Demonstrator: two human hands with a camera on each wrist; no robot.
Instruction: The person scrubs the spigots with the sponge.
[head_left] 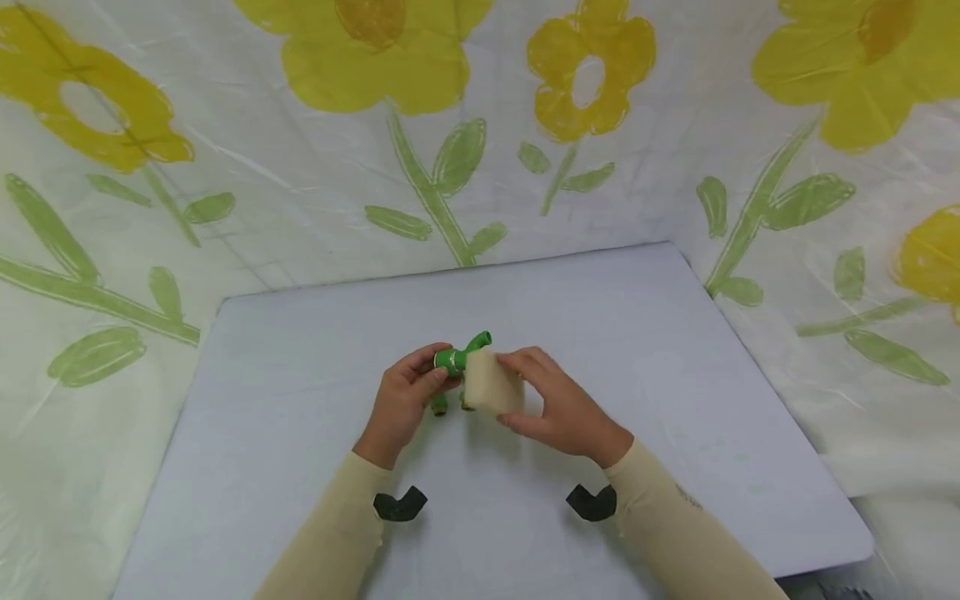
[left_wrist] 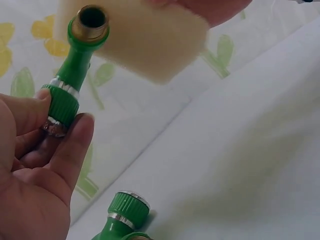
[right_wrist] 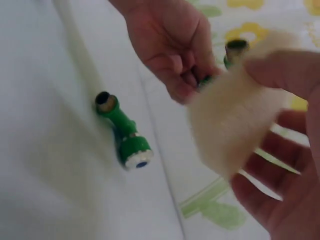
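Observation:
My left hand [head_left: 401,400] grips a green hose fitting [head_left: 450,360] by its ribbed collar, thumb on one side and fingers on the other. In the left wrist view, the fitting's brass threaded mouth points up past the fingers. My right hand [head_left: 558,408] holds a beige sponge block [head_left: 493,383] between thumb and fingers, right beside the fitting. In the head view the sponge covers part of the fitting; whether they touch I cannot tell. Below the hands, a second green fitting [right_wrist: 122,122] lies on the white table, with a brass end and a ribbed collar.
The white table [head_left: 315,325] stretches around both hands. Behind it and at its sides hangs a pale sheet [head_left: 300,192] painted with yellow flowers. Dark curved pieces [head_left: 400,504] sit at both wrists.

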